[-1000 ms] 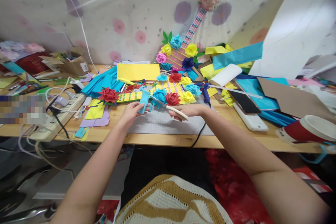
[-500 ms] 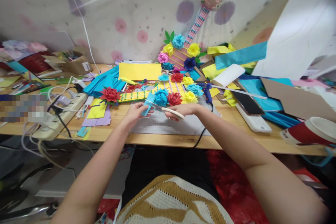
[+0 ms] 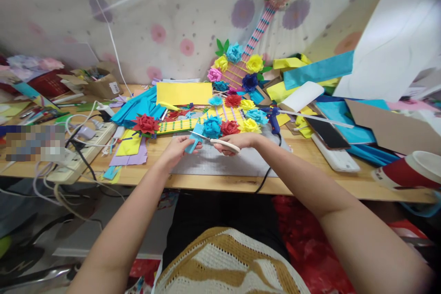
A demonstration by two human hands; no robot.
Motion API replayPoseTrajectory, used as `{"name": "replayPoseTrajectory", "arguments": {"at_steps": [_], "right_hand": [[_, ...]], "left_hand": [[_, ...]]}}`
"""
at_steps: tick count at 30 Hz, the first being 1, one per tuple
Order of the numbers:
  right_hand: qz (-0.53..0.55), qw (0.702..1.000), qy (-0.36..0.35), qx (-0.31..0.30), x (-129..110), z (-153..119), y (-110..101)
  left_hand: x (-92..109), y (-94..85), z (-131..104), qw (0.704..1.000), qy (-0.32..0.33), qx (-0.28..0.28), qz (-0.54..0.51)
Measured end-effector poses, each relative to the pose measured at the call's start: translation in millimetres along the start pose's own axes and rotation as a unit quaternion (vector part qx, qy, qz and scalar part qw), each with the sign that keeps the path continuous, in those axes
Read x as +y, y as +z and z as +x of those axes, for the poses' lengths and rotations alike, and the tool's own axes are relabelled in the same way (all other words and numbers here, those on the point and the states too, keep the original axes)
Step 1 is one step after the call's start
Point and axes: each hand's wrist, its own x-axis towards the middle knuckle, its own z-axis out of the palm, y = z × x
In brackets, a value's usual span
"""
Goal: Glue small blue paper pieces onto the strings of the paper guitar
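My left hand [image 3: 179, 149] pinches a small light blue paper strip [image 3: 195, 138] over the grey cutting mat [image 3: 206, 165]. In my right hand [image 3: 237, 142] is a pair of scissors [image 3: 225, 145] with cream handles, its blades pointing left and lying across the strip. Whether the blades are cutting through it I cannot tell. Just behind my hands lies a yellow paper guitar [image 3: 179, 125] with green marks along its neck. Blue, red and yellow paper flowers cover its body, and a red paper flower [image 3: 146, 124] sits at the neck's left end.
A blue glue gun [image 3: 274, 120] lies right of the guitar, its black cord running over the table edge. On the left is a power strip [image 3: 81, 154] with tangled cables. Phones [image 3: 327, 132] and a red-and-white cup [image 3: 406, 170] are at right. A pink paper guitar [image 3: 237, 69] leans behind.
The scissors and my right hand have shifted very slightly left against the strip. My left hand keeps its hold, and the view has moved a little.
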Motion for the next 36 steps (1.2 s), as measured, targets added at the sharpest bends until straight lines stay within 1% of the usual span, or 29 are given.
{"name": "replayPoseTrajectory", "arguments": {"at_steps": [3,7,12,16,21,25,28,33,36], "right_hand": [[0.011,1.0,0.007,0.004,3.0,4.9,-2.1],[0.005,1.0,0.013,0.005,5.5,11.9,-2.8],[-0.008,0.998,0.064,-0.005,1.5,17.2,-1.4],[-0.013,0.997,0.078,-0.021,2.3,22.0,-2.1],[-0.03,0.996,0.083,-0.026,3.6,28.3,-1.3],[-0.048,0.992,0.119,-0.021,1.4,30.6,-1.4],[-0.042,0.989,0.139,-0.012,2.6,31.3,-4.0],[-0.041,0.992,0.123,-0.008,10.8,32.7,-8.1],[-0.048,0.993,0.104,-0.01,13.8,32.8,-8.4]], "left_hand": [[0.2,-2.4,0.7,1.0,-0.015,-0.004,-0.001],[-2.5,-6.4,2.3,0.999,-0.05,-0.001,0.0],[-6.0,-8.3,5.1,0.996,-0.085,0.005,0.009],[-6.5,-7.6,6.4,0.995,-0.103,0.012,0.006],[-8.6,-10.7,7.0,0.992,-0.121,0.019,-0.014],[-7.7,-12.5,8.1,0.99,-0.137,0.007,0.015],[-6.2,-10.8,10.3,0.99,-0.138,0.002,0.023],[-6.5,-6.3,14.2,0.989,-0.143,0.032,0.036],[-6.5,-4.0,14.7,0.988,-0.142,0.037,0.057]]}}
